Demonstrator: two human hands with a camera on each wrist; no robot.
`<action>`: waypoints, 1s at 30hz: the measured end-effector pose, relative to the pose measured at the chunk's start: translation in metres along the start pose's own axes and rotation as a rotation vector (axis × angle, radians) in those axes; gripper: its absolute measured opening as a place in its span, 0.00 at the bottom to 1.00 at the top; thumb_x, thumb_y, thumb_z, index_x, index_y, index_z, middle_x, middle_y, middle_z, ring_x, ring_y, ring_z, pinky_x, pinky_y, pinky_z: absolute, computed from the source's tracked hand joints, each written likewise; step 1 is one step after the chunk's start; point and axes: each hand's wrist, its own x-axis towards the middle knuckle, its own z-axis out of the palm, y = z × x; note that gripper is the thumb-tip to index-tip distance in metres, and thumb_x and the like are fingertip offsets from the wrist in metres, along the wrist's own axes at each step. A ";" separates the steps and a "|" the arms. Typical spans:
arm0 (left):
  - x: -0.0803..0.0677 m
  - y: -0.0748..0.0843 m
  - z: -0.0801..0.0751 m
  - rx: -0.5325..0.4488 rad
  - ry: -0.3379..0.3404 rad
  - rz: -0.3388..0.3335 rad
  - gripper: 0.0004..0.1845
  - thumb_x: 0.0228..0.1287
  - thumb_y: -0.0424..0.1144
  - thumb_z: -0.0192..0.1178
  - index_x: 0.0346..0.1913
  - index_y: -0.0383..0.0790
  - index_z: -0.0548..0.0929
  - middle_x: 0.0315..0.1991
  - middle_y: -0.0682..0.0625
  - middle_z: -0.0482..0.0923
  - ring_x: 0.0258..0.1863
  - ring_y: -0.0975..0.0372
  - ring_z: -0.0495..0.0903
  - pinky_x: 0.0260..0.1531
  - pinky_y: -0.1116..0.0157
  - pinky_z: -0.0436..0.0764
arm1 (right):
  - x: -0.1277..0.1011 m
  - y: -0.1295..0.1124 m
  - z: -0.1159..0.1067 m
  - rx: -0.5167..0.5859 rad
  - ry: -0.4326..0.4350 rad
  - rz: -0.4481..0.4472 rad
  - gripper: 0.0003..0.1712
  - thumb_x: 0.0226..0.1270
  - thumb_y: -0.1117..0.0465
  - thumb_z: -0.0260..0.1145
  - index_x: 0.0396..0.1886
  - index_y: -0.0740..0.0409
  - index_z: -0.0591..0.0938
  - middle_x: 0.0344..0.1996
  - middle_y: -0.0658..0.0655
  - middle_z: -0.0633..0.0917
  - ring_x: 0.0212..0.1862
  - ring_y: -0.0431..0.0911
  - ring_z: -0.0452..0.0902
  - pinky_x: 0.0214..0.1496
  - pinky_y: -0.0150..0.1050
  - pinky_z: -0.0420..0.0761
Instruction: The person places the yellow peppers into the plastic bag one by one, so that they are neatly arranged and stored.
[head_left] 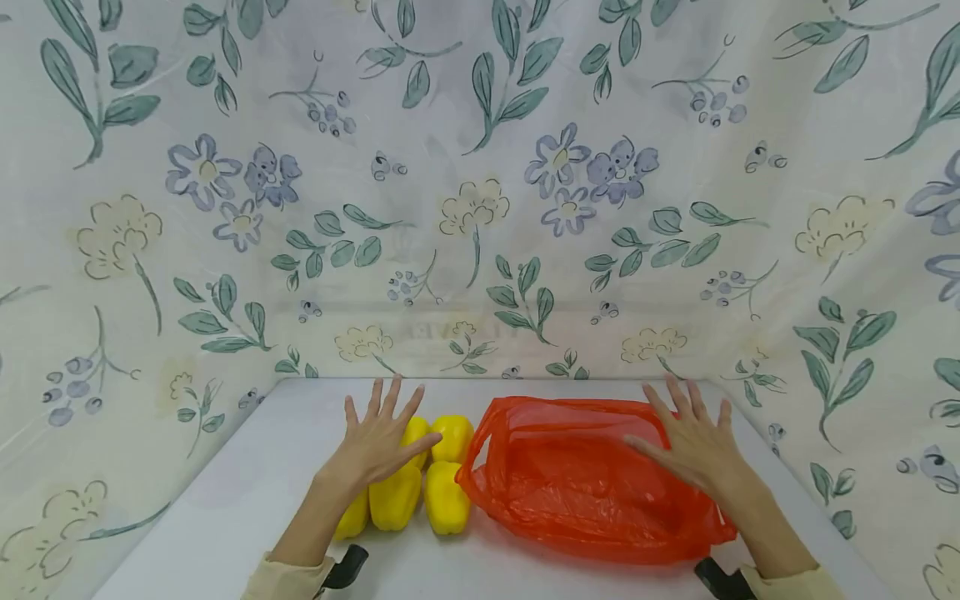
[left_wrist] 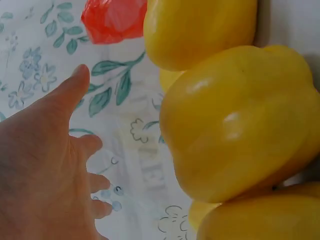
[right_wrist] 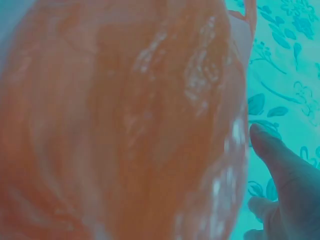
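Note:
Several yellow bell peppers (head_left: 395, 498) sit together on the white table, left of a red plastic bag (head_left: 585, 483). Above the peppers my left hand (head_left: 378, 442) is spread with its fingers straight, holding nothing and partly covering them. The left wrist view shows a large yellow pepper (left_wrist: 240, 125) beside that hand (left_wrist: 45, 150). Over the right part of the bag, my right hand (head_left: 693, 446) is spread in the same way, also holding nothing. In the right wrist view the bag (right_wrist: 125, 120) fills most of the picture, with the thumb and fingers (right_wrist: 295, 190) at its right.
The white table (head_left: 225, 475) reaches back to a floral cloth (head_left: 480, 208) that hangs behind it and along both sides. The bag lies on its side with a loop handle (head_left: 480, 450) toward the peppers. Black straps (head_left: 347, 568) show at the wrists.

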 end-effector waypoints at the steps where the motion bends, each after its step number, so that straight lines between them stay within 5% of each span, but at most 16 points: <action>1: -0.001 -0.003 -0.001 -0.003 -0.002 -0.001 0.45 0.51 0.76 0.38 0.70 0.59 0.48 0.73 0.44 0.35 0.71 0.43 0.33 0.58 0.31 0.32 | -0.002 0.001 -0.001 0.003 -0.005 0.000 0.53 0.51 0.24 0.48 0.71 0.47 0.50 0.71 0.63 0.42 0.70 0.64 0.30 0.58 0.73 0.26; 8: -0.011 -0.019 -0.005 -0.043 0.006 -0.002 0.45 0.51 0.75 0.40 0.71 0.60 0.46 0.73 0.44 0.35 0.71 0.43 0.34 0.58 0.31 0.32 | -0.014 0.007 -0.005 0.059 -0.054 0.015 0.53 0.50 0.24 0.49 0.71 0.44 0.49 0.71 0.64 0.42 0.69 0.67 0.32 0.58 0.73 0.26; 15: -0.028 -0.031 -0.007 -0.063 0.007 -0.005 0.45 0.51 0.74 0.43 0.70 0.61 0.47 0.73 0.42 0.39 0.70 0.42 0.39 0.58 0.31 0.39 | -0.024 0.014 -0.006 0.100 -0.092 0.032 0.54 0.48 0.23 0.50 0.71 0.41 0.50 0.70 0.69 0.46 0.66 0.69 0.42 0.56 0.76 0.45; 22: -0.044 -0.047 -0.009 -0.119 -0.031 -0.011 0.44 0.52 0.72 0.45 0.70 0.62 0.46 0.72 0.40 0.43 0.68 0.40 0.46 0.57 0.31 0.44 | -0.029 0.026 -0.001 0.133 -0.113 0.019 0.54 0.46 0.24 0.54 0.70 0.41 0.52 0.66 0.73 0.54 0.51 0.72 0.68 0.42 0.66 0.73; 25: -0.050 -0.051 -0.008 -0.147 -0.072 -0.015 0.44 0.52 0.72 0.45 0.70 0.64 0.45 0.70 0.39 0.48 0.65 0.39 0.54 0.55 0.31 0.51 | -0.028 0.029 0.002 0.204 -0.171 0.029 0.53 0.45 0.25 0.57 0.69 0.39 0.54 0.63 0.71 0.59 0.47 0.68 0.72 0.34 0.59 0.78; 30: -0.057 -0.056 -0.010 -0.169 -0.120 -0.023 0.44 0.51 0.72 0.47 0.70 0.63 0.48 0.65 0.38 0.57 0.53 0.42 0.70 0.45 0.36 0.68 | -0.026 0.031 0.007 0.258 -0.171 0.019 0.51 0.44 0.26 0.59 0.67 0.41 0.59 0.58 0.70 0.65 0.48 0.64 0.72 0.35 0.59 0.78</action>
